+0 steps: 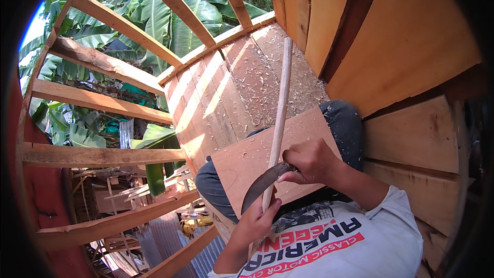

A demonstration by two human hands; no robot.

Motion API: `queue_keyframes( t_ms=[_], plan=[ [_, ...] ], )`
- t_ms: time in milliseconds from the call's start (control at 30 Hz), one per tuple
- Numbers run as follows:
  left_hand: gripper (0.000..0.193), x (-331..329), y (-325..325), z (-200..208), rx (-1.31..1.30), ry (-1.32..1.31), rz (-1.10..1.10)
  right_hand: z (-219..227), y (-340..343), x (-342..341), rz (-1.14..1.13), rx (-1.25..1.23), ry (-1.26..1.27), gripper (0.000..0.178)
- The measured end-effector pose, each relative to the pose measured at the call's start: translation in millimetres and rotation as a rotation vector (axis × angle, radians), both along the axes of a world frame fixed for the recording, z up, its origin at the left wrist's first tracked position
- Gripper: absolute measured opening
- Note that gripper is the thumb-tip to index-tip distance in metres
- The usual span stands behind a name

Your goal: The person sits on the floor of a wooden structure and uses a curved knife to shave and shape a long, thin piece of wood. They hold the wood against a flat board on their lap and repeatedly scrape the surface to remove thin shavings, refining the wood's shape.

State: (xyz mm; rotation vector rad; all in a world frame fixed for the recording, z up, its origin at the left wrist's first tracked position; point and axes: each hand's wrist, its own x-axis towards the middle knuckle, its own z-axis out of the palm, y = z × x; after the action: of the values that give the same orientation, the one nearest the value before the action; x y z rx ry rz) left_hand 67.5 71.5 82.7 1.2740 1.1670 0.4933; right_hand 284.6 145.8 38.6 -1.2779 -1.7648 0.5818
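A long pale wooden stick [282, 98] slants from my body out over the floorboards. My left hand [256, 220] is closed round its near part, close to my shirt. In my right hand [312, 162] is the handle of a curved, dark-bladed knife [263, 183]; the handle itself is mostly hidden by my fingers. The blade lies across the stick, just beyond my left hand, its tip pointing to the lower left. Beneath the stick, a flat wooden board [234, 167] rests across my lap, with a few shavings on it.
Wood shavings [262, 80] are scattered over the plank floor [206, 100]. A railing of wooden bars [108, 105] borders the left and far sides, with banana leaves and corrugated metal sheets [170, 242] beyond. A plank wall [406, 46] stands close on the right.
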Motion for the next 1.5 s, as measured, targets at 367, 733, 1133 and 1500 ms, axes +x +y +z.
queue_keyframes(
  t_ms=[367,733,1133,1500],
  plan=[
    [0.02,2.0,7.8,-4.9,0.006,0.036,-0.044,-25.1,22.8,26.0,-0.261,0.04,-0.19,0.051],
    [0.021,-12.8,-5.0,-17.2,-0.004,-0.08,-0.072,-9.8,7.3,15.8,0.106,0.172,-0.203,0.052],
    [0.019,-10.2,2.4,-3.9,0.002,-0.103,-0.018,-1.2,22.5,11.2,0.214,0.329,-0.213,0.049],
    [0.018,-10.9,0.4,-6.9,-0.005,-0.085,-0.043,-10.5,57.0,39.6,-0.263,-0.189,0.224,0.045]
  ],
)
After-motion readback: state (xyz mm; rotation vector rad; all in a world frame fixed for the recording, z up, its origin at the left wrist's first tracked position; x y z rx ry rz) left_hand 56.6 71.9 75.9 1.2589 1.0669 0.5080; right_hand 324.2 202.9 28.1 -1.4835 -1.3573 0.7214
